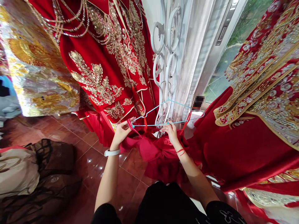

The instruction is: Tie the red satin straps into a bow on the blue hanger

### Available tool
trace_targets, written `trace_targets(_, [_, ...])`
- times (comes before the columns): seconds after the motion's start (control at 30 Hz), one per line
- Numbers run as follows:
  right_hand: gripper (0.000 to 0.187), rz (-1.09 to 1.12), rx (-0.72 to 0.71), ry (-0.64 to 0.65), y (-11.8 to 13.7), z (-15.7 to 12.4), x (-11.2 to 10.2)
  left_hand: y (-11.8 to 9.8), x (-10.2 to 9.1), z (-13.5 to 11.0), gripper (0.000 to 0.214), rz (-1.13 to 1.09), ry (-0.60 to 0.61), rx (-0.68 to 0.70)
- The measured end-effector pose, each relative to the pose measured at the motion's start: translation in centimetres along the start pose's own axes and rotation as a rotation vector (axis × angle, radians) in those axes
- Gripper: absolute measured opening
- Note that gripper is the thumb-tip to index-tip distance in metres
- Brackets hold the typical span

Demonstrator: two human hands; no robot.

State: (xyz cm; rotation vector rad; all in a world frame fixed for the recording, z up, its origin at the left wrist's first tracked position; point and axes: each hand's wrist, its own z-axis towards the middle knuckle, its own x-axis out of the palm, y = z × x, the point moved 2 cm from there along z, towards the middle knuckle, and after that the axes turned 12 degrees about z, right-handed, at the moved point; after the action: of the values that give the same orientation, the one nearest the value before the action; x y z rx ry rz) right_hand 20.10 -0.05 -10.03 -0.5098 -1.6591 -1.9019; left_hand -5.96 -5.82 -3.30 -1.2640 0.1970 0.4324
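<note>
From the head view, you have one light-blue hanger point(151, 125) and one crimson garment point(149, 149) at your two hands. Your left hand point(122, 132) pinches a strap at the hanger's left end; your right hand point(171, 132) grasps its lower bar. The garment, smooth and bunched, hangs just below. Two embroidered red robes point(224, 146) flank you above glossy reddish floor tiles point(91, 168), beside white scrollwork point(167, 40).

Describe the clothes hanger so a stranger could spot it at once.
Start at the white scrolled metalwork near the window. Follow it down to the left hand and right hand, both at a thin triangular clothes hanger. Its pale blue colour sets it apart from the red fabric beside it.
</note>
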Motion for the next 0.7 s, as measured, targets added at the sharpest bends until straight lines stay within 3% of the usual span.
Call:
trace_targets(0.2, [0.031, 0.018, 0.015, 0.013, -0.4, -0.4, 0.5, -4.0, 0.1, 3.4, 0.046, 0.346, 0.221, 0.162])
trace_targets(0.37, [0.034, 0.035, 0.007, 0.001, -0.8, -0.2, 0.5, -5.4, 1.5, 5.2, 0.039, 0.453, 0.327, 0.229])
trace_targets(0.57, [0.033, 0.027, -0.009, -0.023, -0.7, -0.2, 0.2, -5.1, 3.2, 5.1, 0.029, 0.440, 0.320, 0.245])
trace_targets(0.7, [0.033, 0.014, -0.019, -0.013, -0.5, -0.2, 0.0, -2.7, 3.2, 4.1, 0.029, 0.256, 0.227, 0.136])
